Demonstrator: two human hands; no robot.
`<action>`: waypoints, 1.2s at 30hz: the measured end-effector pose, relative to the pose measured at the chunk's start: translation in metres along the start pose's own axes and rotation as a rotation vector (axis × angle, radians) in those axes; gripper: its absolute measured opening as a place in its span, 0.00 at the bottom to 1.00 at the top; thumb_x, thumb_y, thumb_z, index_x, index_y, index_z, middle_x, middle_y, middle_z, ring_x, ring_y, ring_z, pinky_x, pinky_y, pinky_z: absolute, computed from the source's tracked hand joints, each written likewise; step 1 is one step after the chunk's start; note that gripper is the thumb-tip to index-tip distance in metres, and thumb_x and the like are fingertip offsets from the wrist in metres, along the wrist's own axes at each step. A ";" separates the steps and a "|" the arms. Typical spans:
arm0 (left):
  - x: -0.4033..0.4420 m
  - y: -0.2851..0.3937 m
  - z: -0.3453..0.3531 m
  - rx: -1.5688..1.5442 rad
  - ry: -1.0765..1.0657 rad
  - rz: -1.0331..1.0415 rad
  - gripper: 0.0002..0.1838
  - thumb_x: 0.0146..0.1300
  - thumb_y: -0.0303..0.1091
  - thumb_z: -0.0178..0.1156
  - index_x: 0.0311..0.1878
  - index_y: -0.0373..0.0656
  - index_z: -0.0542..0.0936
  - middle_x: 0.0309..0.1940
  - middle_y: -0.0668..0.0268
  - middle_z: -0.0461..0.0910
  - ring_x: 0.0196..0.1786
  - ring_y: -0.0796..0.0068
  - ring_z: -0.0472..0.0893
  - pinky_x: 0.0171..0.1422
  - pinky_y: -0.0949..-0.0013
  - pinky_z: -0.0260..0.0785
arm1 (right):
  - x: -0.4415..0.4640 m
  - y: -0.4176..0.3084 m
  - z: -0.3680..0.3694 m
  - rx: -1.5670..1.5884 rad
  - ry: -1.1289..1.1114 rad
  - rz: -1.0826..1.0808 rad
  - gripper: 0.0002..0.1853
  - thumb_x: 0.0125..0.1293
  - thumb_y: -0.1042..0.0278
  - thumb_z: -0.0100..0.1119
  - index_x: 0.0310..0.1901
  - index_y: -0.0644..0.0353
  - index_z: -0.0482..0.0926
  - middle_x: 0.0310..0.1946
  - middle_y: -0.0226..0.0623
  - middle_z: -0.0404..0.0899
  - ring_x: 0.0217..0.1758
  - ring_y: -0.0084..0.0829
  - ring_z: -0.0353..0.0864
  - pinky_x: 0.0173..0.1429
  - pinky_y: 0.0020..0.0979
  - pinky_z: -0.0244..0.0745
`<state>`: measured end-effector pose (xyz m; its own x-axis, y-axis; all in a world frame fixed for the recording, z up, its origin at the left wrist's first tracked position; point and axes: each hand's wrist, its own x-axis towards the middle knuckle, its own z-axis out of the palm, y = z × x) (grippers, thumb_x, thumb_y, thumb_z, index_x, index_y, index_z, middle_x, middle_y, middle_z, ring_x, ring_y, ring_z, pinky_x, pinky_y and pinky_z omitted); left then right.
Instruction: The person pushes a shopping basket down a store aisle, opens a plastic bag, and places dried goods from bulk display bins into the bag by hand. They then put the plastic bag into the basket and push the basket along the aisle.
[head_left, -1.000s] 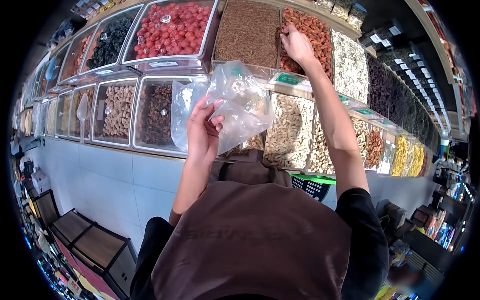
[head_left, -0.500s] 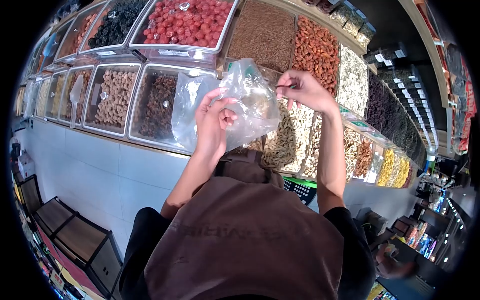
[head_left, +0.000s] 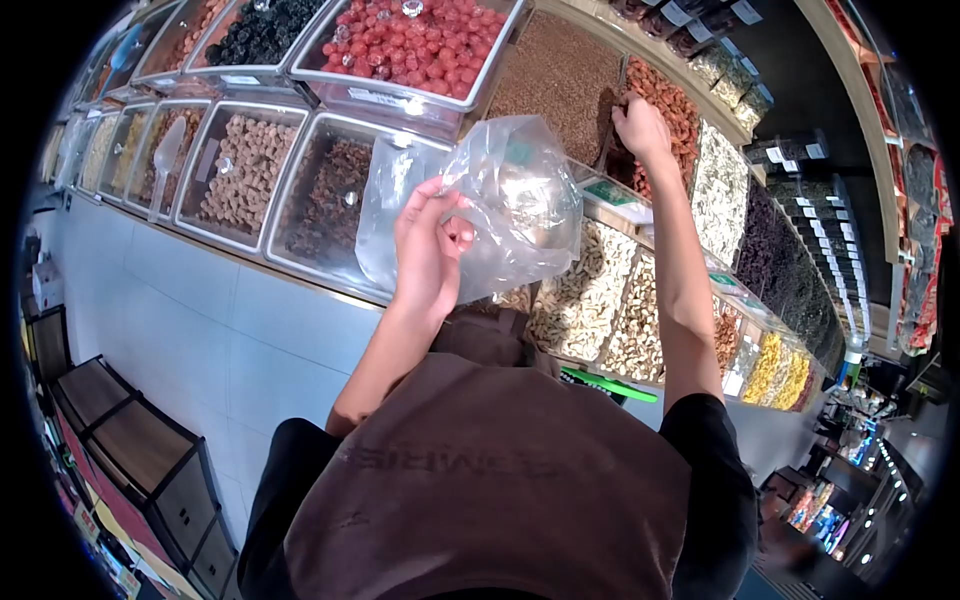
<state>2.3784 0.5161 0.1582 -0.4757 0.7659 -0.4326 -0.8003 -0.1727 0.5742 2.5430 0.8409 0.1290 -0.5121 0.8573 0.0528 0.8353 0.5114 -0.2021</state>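
Observation:
My left hand (head_left: pixel 430 240) is closed on a clear plastic bag (head_left: pixel 530 225), pinching it between thumb and fingers. The bag puffs out on both sides of the hand, in front of a lidded bin of dark dried pieces (head_left: pixel 340 170). My right hand (head_left: pixel 641 128) is stretched far forward, its fingers curled down at the near left side of a bin of reddish-brown nuts (head_left: pixel 672 100). What those fingers hold, if anything, is hidden. Just left of them lies a bin of fine brown seeds (head_left: pixel 550 70).
Bins of red dried fruit (head_left: pixel 415 45) and round tan nuts (head_left: pixel 245 165) stand to the left. Pale cashew-like nuts (head_left: pixel 585 290) lie nearer me, white seeds (head_left: pixel 718 180) to the right. A bright green strip (head_left: pixel 610 385) shows by the counter edge. Jars (head_left: pixel 730 80) line a shelf.
My right hand has moved forward and up from beside the bag to the reddish-brown nuts, its fingertips now turned down. My left hand keeps its hold on the bag. The view has shifted slightly.

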 end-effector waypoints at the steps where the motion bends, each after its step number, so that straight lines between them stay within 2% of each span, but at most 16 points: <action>1: 0.002 0.002 -0.003 0.014 -0.012 0.008 0.11 0.67 0.30 0.58 0.51 0.46 0.72 0.35 0.70 0.77 0.26 0.82 0.72 0.30 0.80 0.62 | 0.002 -0.003 0.001 -0.055 -0.007 0.041 0.18 0.67 0.58 0.58 0.50 0.63 0.79 0.41 0.54 0.85 0.48 0.52 0.85 0.53 0.50 0.78; 3: 0.005 0.003 -0.012 0.002 0.000 -0.028 0.13 0.68 0.28 0.57 0.54 0.43 0.71 0.36 0.66 0.78 0.26 0.78 0.75 0.31 0.76 0.63 | 0.006 -0.002 0.006 -0.104 -0.010 0.105 0.18 0.67 0.57 0.57 0.51 0.62 0.78 0.43 0.55 0.84 0.49 0.55 0.83 0.54 0.52 0.77; 11: 0.023 0.014 -0.020 0.009 0.001 -0.095 0.13 0.67 0.28 0.58 0.53 0.44 0.71 0.34 0.66 0.79 0.26 0.78 0.75 0.30 0.76 0.63 | 0.006 0.018 0.029 0.021 0.095 0.103 0.15 0.69 0.56 0.58 0.48 0.60 0.76 0.41 0.54 0.84 0.48 0.55 0.83 0.52 0.51 0.77; 13: 0.031 0.013 -0.020 0.035 -0.028 -0.111 0.13 0.67 0.28 0.58 0.53 0.44 0.71 0.34 0.66 0.79 0.25 0.78 0.75 0.30 0.76 0.63 | -0.003 0.016 0.026 0.081 0.159 0.070 0.15 0.69 0.57 0.60 0.45 0.62 0.77 0.35 0.51 0.84 0.43 0.54 0.84 0.49 0.49 0.77; 15: 0.034 0.013 -0.020 0.026 -0.017 -0.142 0.13 0.67 0.29 0.58 0.53 0.44 0.72 0.34 0.66 0.79 0.25 0.79 0.75 0.30 0.76 0.62 | -0.015 0.010 0.014 0.303 0.137 0.120 0.15 0.68 0.58 0.63 0.42 0.64 0.77 0.26 0.44 0.82 0.33 0.43 0.84 0.41 0.41 0.77; 16: 0.035 0.012 -0.021 0.035 -0.045 -0.167 0.12 0.66 0.30 0.59 0.52 0.45 0.72 0.34 0.69 0.78 0.25 0.80 0.74 0.30 0.76 0.62 | -0.025 -0.001 0.009 0.513 0.177 0.150 0.11 0.67 0.64 0.65 0.38 0.64 0.78 0.20 0.33 0.78 0.26 0.26 0.77 0.35 0.29 0.72; 17: 0.038 0.012 -0.023 0.044 -0.070 -0.189 0.12 0.66 0.31 0.59 0.51 0.47 0.73 0.33 0.71 0.77 0.26 0.81 0.73 0.30 0.77 0.61 | -0.039 -0.014 0.002 0.643 0.121 0.131 0.06 0.68 0.70 0.64 0.39 0.63 0.79 0.23 0.30 0.79 0.27 0.17 0.74 0.33 0.22 0.69; 20: 0.043 0.010 -0.029 0.025 -0.037 -0.222 0.11 0.66 0.30 0.58 0.51 0.45 0.73 0.33 0.70 0.77 0.25 0.81 0.72 0.29 0.76 0.61 | -0.081 -0.071 -0.018 0.923 -0.226 0.059 0.04 0.66 0.71 0.66 0.39 0.59 0.81 0.25 0.26 0.77 0.28 0.15 0.73 0.31 0.21 0.68; 23: 0.053 0.007 -0.033 -0.023 -0.048 -0.256 0.11 0.66 0.29 0.58 0.51 0.44 0.73 0.32 0.68 0.77 0.23 0.81 0.72 0.29 0.76 0.60 | -0.108 -0.097 -0.011 0.940 -0.605 -0.095 0.08 0.67 0.69 0.66 0.44 0.60 0.82 0.27 0.29 0.79 0.27 0.15 0.74 0.29 0.22 0.71; 24: 0.055 0.007 -0.036 -0.036 -0.055 -0.268 0.12 0.66 0.29 0.58 0.51 0.44 0.72 0.31 0.69 0.77 0.23 0.81 0.71 0.29 0.75 0.60 | -0.106 -0.093 -0.011 0.932 -0.608 -0.086 0.08 0.67 0.69 0.66 0.44 0.60 0.82 0.27 0.29 0.79 0.27 0.15 0.74 0.29 0.22 0.71; 26: 0.057 0.008 -0.038 -0.038 -0.051 -0.269 0.12 0.66 0.29 0.58 0.51 0.43 0.72 0.31 0.69 0.76 0.23 0.81 0.71 0.29 0.75 0.60 | -0.098 -0.074 -0.011 0.918 -0.332 0.005 0.11 0.69 0.68 0.64 0.48 0.63 0.81 0.30 0.33 0.82 0.27 0.16 0.75 0.29 0.22 0.72; 28: 0.060 0.012 -0.039 -0.041 -0.045 -0.252 0.12 0.65 0.29 0.59 0.51 0.43 0.72 0.31 0.69 0.76 0.23 0.81 0.70 0.29 0.75 0.60 | -0.082 -0.044 -0.021 0.587 -0.010 0.186 0.15 0.69 0.66 0.63 0.53 0.66 0.79 0.33 0.39 0.83 0.29 0.27 0.81 0.36 0.26 0.80; 30: 0.061 0.016 -0.039 -0.053 -0.010 -0.277 0.13 0.65 0.29 0.59 0.51 0.43 0.72 0.31 0.70 0.76 0.22 0.81 0.70 0.29 0.75 0.59 | -0.068 0.004 -0.020 0.086 0.233 0.162 0.26 0.64 0.56 0.68 0.56 0.66 0.76 0.50 0.52 0.77 0.52 0.43 0.81 0.55 0.41 0.78; 31: 0.063 0.017 -0.041 -0.057 -0.008 -0.274 0.13 0.65 0.29 0.59 0.51 0.43 0.72 0.31 0.70 0.76 0.22 0.81 0.70 0.29 0.75 0.59 | -0.067 0.010 -0.020 0.031 0.276 0.186 0.34 0.61 0.50 0.69 0.62 0.64 0.72 0.58 0.56 0.71 0.62 0.50 0.72 0.66 0.47 0.69; 33: 0.067 0.016 -0.043 -0.059 -0.051 -0.265 0.12 0.65 0.30 0.58 0.51 0.44 0.72 0.30 0.70 0.76 0.23 0.81 0.70 0.29 0.76 0.59 | -0.061 0.037 0.000 -0.169 0.285 0.230 0.41 0.60 0.39 0.66 0.66 0.60 0.67 0.60 0.56 0.69 0.66 0.54 0.67 0.71 0.49 0.62; 36: 0.068 0.018 -0.039 -0.053 -0.059 -0.256 0.11 0.66 0.31 0.57 0.50 0.44 0.73 0.29 0.70 0.75 0.23 0.82 0.70 0.29 0.76 0.60 | -0.052 0.062 0.027 -0.160 0.208 0.328 0.44 0.60 0.32 0.60 0.68 0.58 0.66 0.60 0.57 0.68 0.67 0.55 0.65 0.71 0.49 0.60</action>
<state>2.3174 0.5409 0.1121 -0.2342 0.8234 -0.5169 -0.9105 0.0006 0.4135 2.6158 0.8258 0.0869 -0.1759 0.9617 0.2103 0.9764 0.1976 -0.0870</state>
